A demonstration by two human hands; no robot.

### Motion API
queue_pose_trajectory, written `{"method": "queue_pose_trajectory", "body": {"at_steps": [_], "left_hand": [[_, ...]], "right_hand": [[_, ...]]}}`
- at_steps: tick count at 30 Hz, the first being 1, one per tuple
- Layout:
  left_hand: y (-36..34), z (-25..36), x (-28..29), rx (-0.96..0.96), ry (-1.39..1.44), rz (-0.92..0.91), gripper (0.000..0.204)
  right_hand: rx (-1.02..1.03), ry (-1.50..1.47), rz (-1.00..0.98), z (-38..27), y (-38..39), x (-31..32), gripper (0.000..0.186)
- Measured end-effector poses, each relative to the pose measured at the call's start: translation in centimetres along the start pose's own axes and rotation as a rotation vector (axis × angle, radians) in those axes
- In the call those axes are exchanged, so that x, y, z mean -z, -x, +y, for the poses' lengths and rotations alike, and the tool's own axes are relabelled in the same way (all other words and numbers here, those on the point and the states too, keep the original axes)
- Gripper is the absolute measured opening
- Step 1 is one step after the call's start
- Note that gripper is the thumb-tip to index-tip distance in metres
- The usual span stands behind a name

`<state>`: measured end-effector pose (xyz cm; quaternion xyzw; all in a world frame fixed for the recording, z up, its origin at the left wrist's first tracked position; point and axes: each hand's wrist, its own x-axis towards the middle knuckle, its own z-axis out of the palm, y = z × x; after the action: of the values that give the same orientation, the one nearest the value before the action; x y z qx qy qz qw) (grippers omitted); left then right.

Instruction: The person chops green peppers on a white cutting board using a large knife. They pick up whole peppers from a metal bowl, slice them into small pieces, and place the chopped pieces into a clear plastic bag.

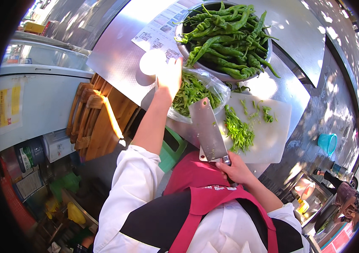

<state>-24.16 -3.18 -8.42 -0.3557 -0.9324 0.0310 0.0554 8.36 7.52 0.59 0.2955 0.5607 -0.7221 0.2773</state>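
My right hand point(235, 168) grips the dark handle of a cleaver point(208, 130), its broad blade tilted over the near left edge of a white cutting board point(272, 141). Sliced green peppers point(238, 130) lie on the board, with scattered bits beyond them. My left hand point(170, 78) is closed beside a white round thing point(153, 62); glare washes out its fingers and grip. Just right of that hand, more sliced peppers point(192, 96) fill a container lined with a clear plastic bag point(220, 86). Behind them, a metal basin point(180, 44) is heaped with whole long green peppers point(225, 40).
A printed sheet point(152, 33) lies on the shiny metal table point(118, 55). Left of the table are folded wooden chairs point(87, 109) and a white chest freezer point(36, 105). A green stool point(173, 147) stands under the near edge. A turquoise bucket point(327, 143) is on the right floor.
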Motion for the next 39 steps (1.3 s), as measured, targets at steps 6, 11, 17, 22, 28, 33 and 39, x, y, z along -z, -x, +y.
{"method": "queue_pose_trajectory", "body": {"at_steps": [6, 11, 17, 22, 28, 33, 39], "left_hand": [[-3.8, -0.3, 3.1, -0.132, 0.131, -0.085, 0.012], [-4.3, -1.0, 4.3, -0.087, 0.204, -0.041, 0.014], [-3.7, -0.9, 4.5, -0.063, 0.428, 0.086, 0.017], [3.2, 1.7, 5.0, -0.044, 0.761, 0.305, 0.01], [11.6, 5.6, 3.9, -0.351, 0.397, -0.019, 0.015], [12.0, 6.7, 3.9, -0.438, 0.293, -0.079, 0.008], [12.4, 10.4, 8.1, -0.284, 0.484, 0.054, 0.021]], "right_hand": [[-0.181, -0.604, -0.139, -1.7, -4.7, -1.2, 0.017], [-0.141, -0.818, -0.166, -4.4, -9.3, -0.6, 0.016], [-0.138, -0.881, -0.196, -5.5, -10.2, -0.4, 0.014], [-0.077, -0.555, -0.066, -1.9, -2.4, 1.2, 0.017], [-0.05, -0.24, 0.2, 2.8, 4.8, 3.4, 0.015], [0.01, 0.145, 0.658, 7.9, 6.8, 7.5, 0.02], [0.089, 0.841, 1.137, 12.8, 3.1, 17.7, 0.024]]}}
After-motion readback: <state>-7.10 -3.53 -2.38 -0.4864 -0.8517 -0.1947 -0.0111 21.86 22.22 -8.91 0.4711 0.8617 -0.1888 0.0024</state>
